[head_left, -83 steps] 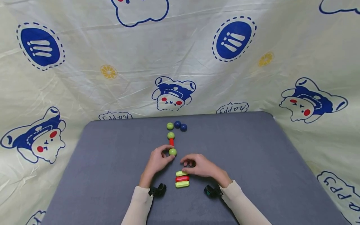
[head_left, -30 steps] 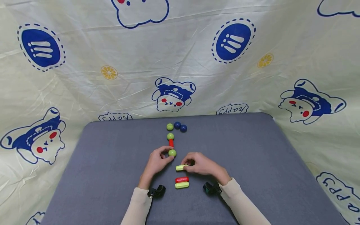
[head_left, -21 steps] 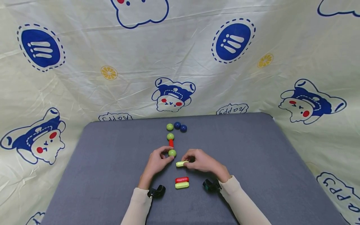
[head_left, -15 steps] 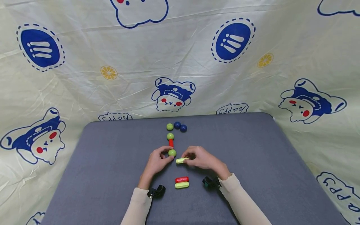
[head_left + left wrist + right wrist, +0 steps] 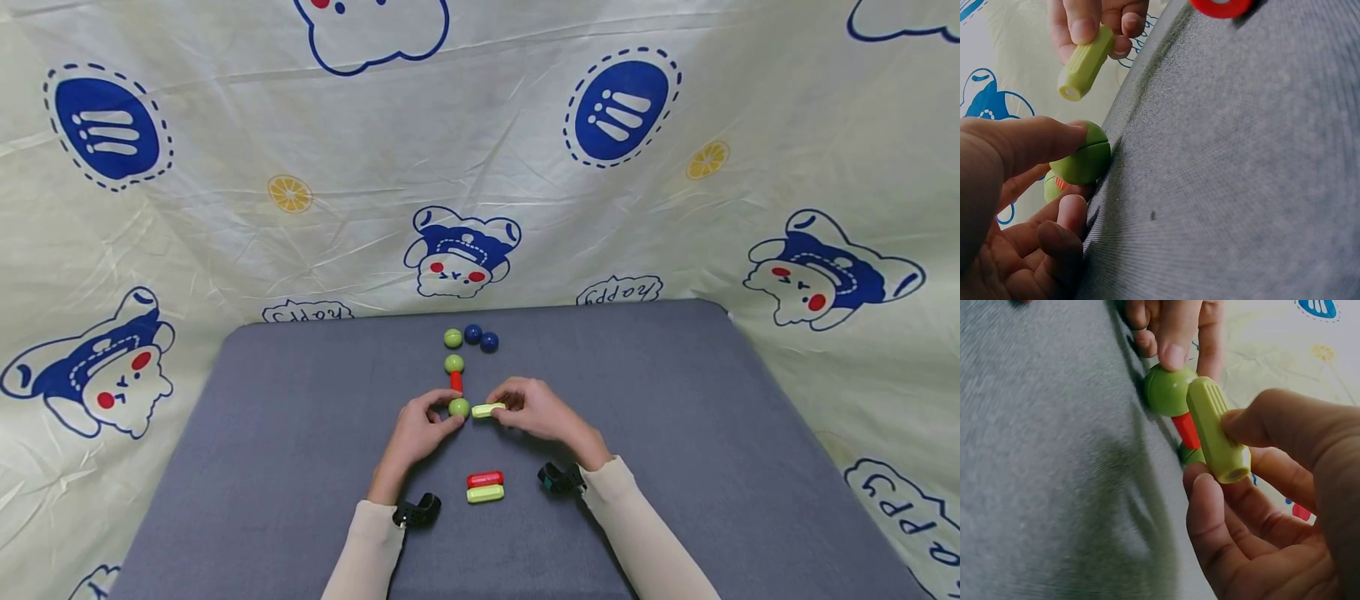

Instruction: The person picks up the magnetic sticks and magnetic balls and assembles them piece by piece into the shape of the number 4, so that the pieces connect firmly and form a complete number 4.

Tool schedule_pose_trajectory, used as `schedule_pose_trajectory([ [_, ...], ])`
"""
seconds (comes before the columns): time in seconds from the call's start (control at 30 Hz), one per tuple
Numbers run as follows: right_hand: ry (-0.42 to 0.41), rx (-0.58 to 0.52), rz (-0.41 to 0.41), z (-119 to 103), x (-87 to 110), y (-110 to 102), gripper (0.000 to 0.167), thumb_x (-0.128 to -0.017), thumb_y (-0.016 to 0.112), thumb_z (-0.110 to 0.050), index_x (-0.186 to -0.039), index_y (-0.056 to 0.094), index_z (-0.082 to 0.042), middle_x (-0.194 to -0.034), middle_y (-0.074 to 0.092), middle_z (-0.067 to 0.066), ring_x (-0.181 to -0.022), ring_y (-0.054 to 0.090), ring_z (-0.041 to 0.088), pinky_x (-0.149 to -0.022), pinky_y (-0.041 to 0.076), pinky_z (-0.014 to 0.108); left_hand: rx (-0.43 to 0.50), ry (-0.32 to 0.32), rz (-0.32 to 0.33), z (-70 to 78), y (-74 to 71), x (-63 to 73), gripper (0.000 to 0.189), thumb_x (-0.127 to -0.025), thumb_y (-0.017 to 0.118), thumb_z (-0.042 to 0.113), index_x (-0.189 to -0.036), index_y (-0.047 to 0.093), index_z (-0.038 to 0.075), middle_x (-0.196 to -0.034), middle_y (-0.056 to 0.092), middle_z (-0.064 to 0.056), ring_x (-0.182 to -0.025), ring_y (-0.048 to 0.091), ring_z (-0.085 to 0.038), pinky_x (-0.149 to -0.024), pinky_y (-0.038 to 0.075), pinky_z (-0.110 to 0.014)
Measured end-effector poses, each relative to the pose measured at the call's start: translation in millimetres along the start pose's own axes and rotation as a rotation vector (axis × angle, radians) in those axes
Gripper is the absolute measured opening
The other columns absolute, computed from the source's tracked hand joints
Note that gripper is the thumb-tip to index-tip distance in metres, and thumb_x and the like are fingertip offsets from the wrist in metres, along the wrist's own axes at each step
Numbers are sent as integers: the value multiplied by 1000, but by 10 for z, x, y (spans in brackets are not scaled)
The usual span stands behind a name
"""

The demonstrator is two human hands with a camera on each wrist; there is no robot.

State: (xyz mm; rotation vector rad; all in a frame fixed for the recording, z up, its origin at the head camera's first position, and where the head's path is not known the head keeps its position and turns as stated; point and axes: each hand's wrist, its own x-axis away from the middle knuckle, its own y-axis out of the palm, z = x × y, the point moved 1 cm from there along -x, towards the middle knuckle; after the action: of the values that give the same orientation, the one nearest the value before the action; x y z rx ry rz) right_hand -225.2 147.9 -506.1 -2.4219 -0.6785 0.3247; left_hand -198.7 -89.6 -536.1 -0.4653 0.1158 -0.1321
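My left hand (image 5: pixel 418 428) pinches a green ball (image 5: pixel 460 408) between thumb and fingers at the middle of the table. A red rod (image 5: pixel 456 382) joins that ball to a second green ball (image 5: pixel 454 363) farther back, forming a dumbbell shape. My right hand (image 5: pixel 542 410) pinches a yellow-green rod (image 5: pixel 483 411) just right of the near ball. In the right wrist view this ridged rod (image 5: pixel 1213 428) has a hole in its end, and its far end overlaps the ball. The left wrist view shows a gap between the rod (image 5: pixel 1087 62) and the grooved ball (image 5: pixel 1088 156).
Nearer me on the grey table (image 5: pixel 300 467) lie a red rod (image 5: pixel 485 479) and another yellow-green rod (image 5: pixel 486 494), side by side. Behind the dumbbell sit a loose green ball (image 5: pixel 453 338) and two blue balls (image 5: pixel 472 334). A printed cloth (image 5: pixel 360 250) hangs beyond the table.
My right hand has taken the yellow-green rod from beside the other rods and moved it away from me, up beside the near green ball. The left hand has kept its grip there.
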Motion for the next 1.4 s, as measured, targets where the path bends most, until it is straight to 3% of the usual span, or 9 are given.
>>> schedule_pose_trajectory([
  [0.3,11,28,77,121,-43,43,14,-95,73,-16,-108,78,-13,-101,72,3,-83,62,10,-71,51,24,-10,-12,-4,17,-22,-24,30,-89,81,15,-119,75,15,-111,73,-5,-62,51,-7,-57,41,-22],
  [0.97,16,10,106,170,-96,113,13,-96,73,-13,-109,78,-12,-101,71,2,-82,62,8,-72,51,24,-20,16,-3,52,-17,-60,30,-89,82,18,-118,75,13,-108,73,-6,-60,50,-6,-55,40,-22],
  [1.2,12,14,98,153,-46,138,13,-97,72,-16,-109,77,-12,-99,71,1,-80,60,7,-71,50,24,-11,-29,0,27,13,-3,29,-90,82,20,-118,75,17,-106,72,-4,-56,47,-7,-51,37,-22],
  [1.4,8,8,97,153,-14,165,13,-98,72,-17,-109,77,-13,-100,70,1,-79,60,7,-71,50,24,4,-29,9,16,26,38,28,-90,82,18,-117,75,17,-106,73,-5,-55,46,-7,-51,37,-23],
])
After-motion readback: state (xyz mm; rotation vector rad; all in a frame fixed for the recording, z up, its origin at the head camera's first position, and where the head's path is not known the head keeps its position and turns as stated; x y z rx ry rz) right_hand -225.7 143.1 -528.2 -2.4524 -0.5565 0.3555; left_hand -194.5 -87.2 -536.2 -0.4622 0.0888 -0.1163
